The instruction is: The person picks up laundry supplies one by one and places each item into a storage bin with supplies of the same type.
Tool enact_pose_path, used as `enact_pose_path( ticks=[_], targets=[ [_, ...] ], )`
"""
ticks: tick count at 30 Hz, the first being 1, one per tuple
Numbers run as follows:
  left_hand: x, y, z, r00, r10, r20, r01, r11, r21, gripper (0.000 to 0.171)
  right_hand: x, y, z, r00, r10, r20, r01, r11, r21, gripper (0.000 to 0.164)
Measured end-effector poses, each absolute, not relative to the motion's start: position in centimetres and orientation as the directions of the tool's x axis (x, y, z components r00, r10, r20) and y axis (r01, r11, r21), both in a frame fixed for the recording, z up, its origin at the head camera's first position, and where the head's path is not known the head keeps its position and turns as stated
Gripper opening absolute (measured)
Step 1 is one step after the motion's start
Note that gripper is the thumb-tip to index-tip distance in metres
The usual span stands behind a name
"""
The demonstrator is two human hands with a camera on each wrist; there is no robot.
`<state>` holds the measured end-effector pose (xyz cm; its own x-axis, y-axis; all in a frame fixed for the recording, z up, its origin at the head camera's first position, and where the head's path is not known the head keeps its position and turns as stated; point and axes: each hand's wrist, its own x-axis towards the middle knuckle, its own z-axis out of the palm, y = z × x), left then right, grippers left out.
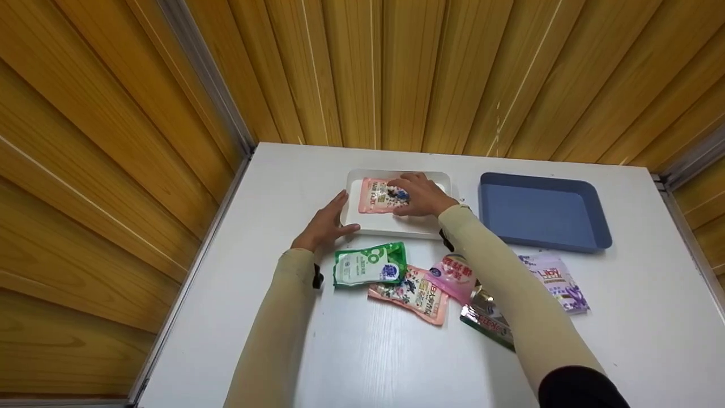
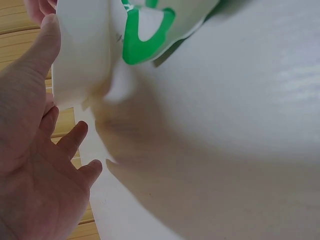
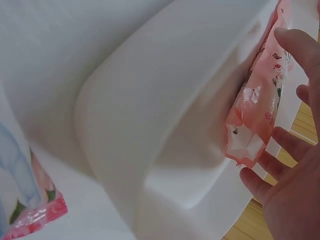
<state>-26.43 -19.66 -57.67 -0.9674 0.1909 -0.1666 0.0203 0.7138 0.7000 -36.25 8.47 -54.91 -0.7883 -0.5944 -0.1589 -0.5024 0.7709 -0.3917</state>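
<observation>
A white tray (image 1: 396, 231) stands near the back of the table. Inside it lies a pink packet (image 1: 371, 195) printed with flowers and text. My right hand (image 1: 422, 195) reaches over the packet's right part, fingers and thumb spread; in the right wrist view the thumb tip touches the pink packet (image 3: 260, 100), with the other fingers along its far side. My left hand (image 1: 323, 225) is at the tray's left front corner. Its thumb lies against the wall of the white tray (image 2: 82, 50) in the left wrist view, the other fingers loosely extended.
A blue tray (image 1: 544, 212) stands to the right. In front lie a green packet (image 1: 368, 266), another pink flowered packet (image 1: 416, 294), a bright pink packet (image 1: 456, 277), a shiny green-edged packet (image 1: 490, 317) partly under the right forearm, and a purple packet (image 1: 558, 283). Wood-patterned walls border the table.
</observation>
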Motion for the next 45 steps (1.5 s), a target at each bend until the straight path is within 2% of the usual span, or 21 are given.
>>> enact_pose_path(
  ticks=[10,17,29,37,45],
  targets=[
    [-26.4,-19.6,-57.3,-0.969,0.209,-0.134,0.049,0.690,0.722,0.099,-35.5,8.8,-54.5,-0.792,-0.593,-0.145,-0.496,0.764,-0.413,0.078],
    [-26.4,-19.6,-57.3,-0.967,0.215,-0.134,0.049,0.679,0.733,0.100,-34.7,9.0,-54.4,-0.777,-0.621,-0.102,-0.543,0.744,-0.388,0.080],
    [-26.3,-19.9,-57.8,-0.970,0.185,-0.158,0.016,0.696,0.718,0.101,-32.7,9.3,-54.1,-0.733,-0.679,-0.055,-0.635,0.710,-0.304,0.081],
    [-26.3,-20.0,-57.8,-0.971,0.179,-0.158,0.014,0.703,0.711,0.101,-31.1,9.8,-54.0,-0.694,-0.719,-0.004,-0.680,0.658,-0.322,0.082],
    [-26.2,-19.8,-57.7,-0.969,0.185,-0.165,0.011,0.697,0.717,0.102,-29.5,10.3,-54.0,-0.676,-0.736,0.011,-0.699,0.638,-0.323,0.077]
  ],
)
